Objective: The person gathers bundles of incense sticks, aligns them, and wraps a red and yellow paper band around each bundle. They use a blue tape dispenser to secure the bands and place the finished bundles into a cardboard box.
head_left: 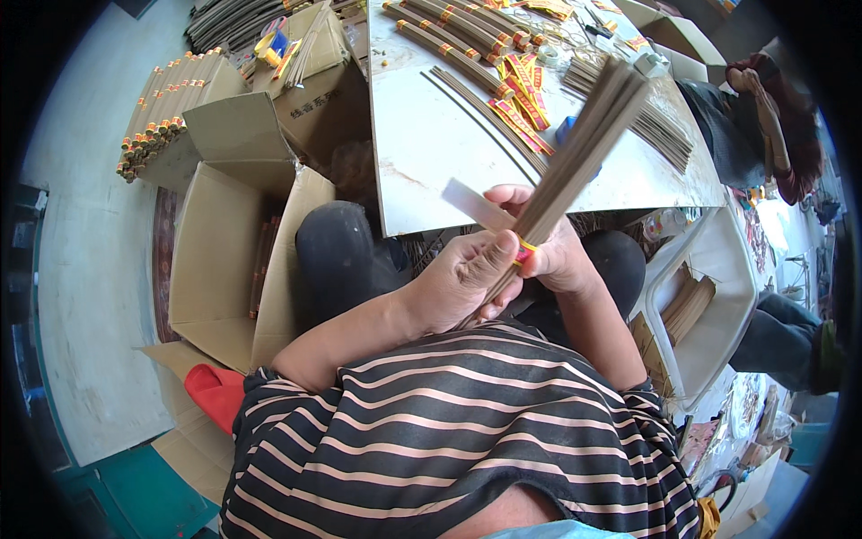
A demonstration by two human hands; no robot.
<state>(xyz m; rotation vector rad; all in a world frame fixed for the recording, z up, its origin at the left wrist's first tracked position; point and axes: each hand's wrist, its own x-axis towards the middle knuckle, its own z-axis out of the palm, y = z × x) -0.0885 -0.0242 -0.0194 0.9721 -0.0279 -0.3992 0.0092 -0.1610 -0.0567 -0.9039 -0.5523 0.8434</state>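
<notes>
A thick bundle of brown incense sticks [588, 135] slants up and to the right in front of my body. My left hand [458, 278] is closed round its lower part, thumb pressed on top. Against its far side my right hand [561, 256] curls, fingers also gripping the bundle. Between the hands, a red and yellow paper band [524, 253] lies on the sticks. A pale strip [476, 205] sticks out to the left by the right fingers; whether it is the band's loose end I cannot tell. The bundle's lower end is partly hidden behind my left hand.
On the white table [417, 171] lie loose labels [525, 90], wrapped bundles [449, 49] and loose sticks [664, 135]. An open cardboard box [211, 260] stands at left, stacked bundles [171, 108] beyond it. A white tub [732, 278] holds sticks at right. Another person [790, 135] is at far right.
</notes>
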